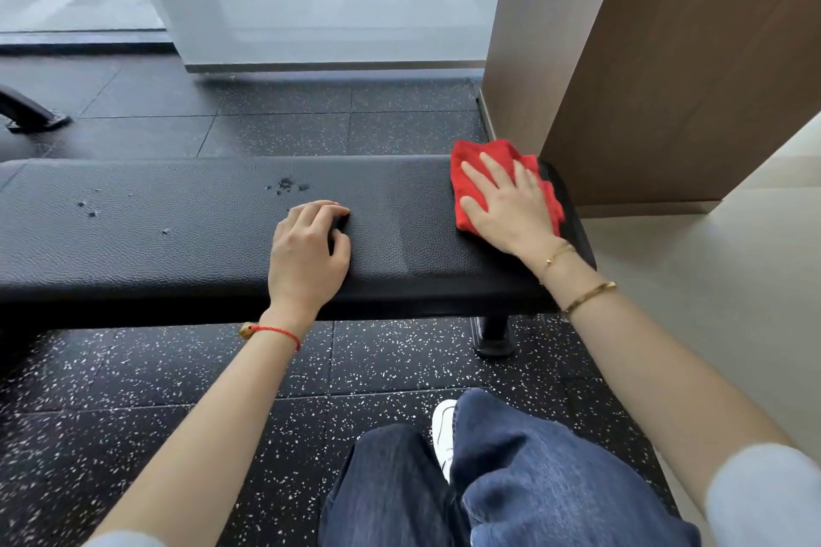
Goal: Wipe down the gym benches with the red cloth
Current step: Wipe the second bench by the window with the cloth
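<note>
A long black padded gym bench [177, 227] runs across the view from left to right. Small droplets or specks dot its top left of centre. The red cloth [466, 182] lies flat on the bench's right end, and my right hand [506, 204] presses down on it with fingers spread. On the middle of the pad rests my left hand [306, 249], fingers curled under and holding nothing.
A brown wood-panelled column [644, 80] stands just behind the bench's right end. One bench leg [493, 333] meets the black speckled rubber floor [155, 413]. Another machine's foot [31, 113] shows at far left. My knees in blue jeans [511, 480] are below.
</note>
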`<state>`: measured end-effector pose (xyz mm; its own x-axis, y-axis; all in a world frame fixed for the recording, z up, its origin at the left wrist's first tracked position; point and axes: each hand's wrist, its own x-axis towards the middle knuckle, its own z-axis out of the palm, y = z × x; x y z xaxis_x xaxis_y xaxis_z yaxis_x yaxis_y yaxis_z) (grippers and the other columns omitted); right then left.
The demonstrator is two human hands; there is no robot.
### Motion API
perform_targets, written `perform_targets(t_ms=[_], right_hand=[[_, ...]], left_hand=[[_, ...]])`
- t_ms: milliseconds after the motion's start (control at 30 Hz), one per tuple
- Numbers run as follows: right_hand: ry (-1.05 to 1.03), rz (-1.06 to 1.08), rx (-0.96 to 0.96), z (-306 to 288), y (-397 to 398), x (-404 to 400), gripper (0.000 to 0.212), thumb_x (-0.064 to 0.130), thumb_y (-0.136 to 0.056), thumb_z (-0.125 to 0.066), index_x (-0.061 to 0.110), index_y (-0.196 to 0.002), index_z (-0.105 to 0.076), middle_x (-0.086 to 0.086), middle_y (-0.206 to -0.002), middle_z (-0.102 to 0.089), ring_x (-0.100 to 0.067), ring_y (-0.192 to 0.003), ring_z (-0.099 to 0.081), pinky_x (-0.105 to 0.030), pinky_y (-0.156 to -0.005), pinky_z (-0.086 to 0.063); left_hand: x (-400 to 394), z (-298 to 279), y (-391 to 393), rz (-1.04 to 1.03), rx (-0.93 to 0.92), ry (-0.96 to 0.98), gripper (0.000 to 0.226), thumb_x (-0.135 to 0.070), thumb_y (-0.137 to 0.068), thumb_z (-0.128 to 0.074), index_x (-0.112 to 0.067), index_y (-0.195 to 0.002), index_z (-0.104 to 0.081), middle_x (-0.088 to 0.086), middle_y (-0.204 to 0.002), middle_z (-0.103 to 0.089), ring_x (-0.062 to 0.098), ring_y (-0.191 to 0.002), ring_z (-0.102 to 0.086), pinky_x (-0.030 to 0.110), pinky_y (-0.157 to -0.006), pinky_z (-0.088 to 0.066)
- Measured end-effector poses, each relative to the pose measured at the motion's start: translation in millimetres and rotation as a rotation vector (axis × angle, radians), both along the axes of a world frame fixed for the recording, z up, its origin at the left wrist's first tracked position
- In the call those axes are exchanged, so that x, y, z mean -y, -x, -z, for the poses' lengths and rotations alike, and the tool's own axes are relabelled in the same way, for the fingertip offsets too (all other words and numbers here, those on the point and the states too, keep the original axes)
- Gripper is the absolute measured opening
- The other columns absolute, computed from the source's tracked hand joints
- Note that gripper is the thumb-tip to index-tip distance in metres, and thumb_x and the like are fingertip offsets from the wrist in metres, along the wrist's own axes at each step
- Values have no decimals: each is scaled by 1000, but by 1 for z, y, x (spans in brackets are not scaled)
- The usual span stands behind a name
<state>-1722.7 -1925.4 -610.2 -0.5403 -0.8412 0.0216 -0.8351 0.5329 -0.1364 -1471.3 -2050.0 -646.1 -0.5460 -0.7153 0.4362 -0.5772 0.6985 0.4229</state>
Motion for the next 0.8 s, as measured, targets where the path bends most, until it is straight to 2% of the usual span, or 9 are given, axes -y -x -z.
perform_targets(t_ms=[133,300,433,600,667,800], right_hand=[[-4,-176,-1,0,-46,13,58,50,-97,-36,40,-153,-22,8,-164,-13,-34,-149,-12,-45,-122,-5],[27,-360,0,1,-62,-35,59,52,-94,-39,42,-151,-27,14,-162,-19,-29,-147,-19,-43,-122,-9],[45,-208,-11,2,-25,-62,63,58,-89,-27,43,-150,-28,15,-161,-20,-28,-146,-23,-43,-122,-12],[24,23,2,2,11,-22,56,53,-97,-31,40,-151,-27,9,-163,-17,-34,-147,-15,-45,-122,-8],[26,5,18,0,1,1,55,51,-98,-32,39,-152,-27,9,-163,-16,-34,-147,-14,-46,-122,-6],[35,-174,-1,-2,-42,15,55,47,-98,-38,38,-151,-29,8,-162,-20,-34,-147,-17,-44,-122,-8]], left_hand=[[1,-1,-1,-4,5,4,25,-16,-88,-54,-18,-111,-64,-4,-117,-64,21,-114,-54,37,-100,-40],[2,-1,-1,0,3,12,25,-13,-88,-56,-17,-111,-65,-2,-116,-65,22,-113,-54,36,-100,-39],[1,1,-1,0,8,18,25,-14,-89,-55,-17,-112,-64,-2,-117,-64,22,-113,-53,36,-100,-40],[-1,1,1,-13,19,37,26,-16,-88,-52,-17,-111,-63,-1,-116,-64,23,-110,-53,37,-98,-39],[0,1,1,-16,27,34,26,-16,-88,-51,-17,-111,-62,-1,-116,-63,23,-111,-53,37,-98,-40],[0,0,1,-14,26,27,25,-16,-88,-52,-17,-111,-62,-2,-116,-63,22,-111,-53,37,-98,-40]])
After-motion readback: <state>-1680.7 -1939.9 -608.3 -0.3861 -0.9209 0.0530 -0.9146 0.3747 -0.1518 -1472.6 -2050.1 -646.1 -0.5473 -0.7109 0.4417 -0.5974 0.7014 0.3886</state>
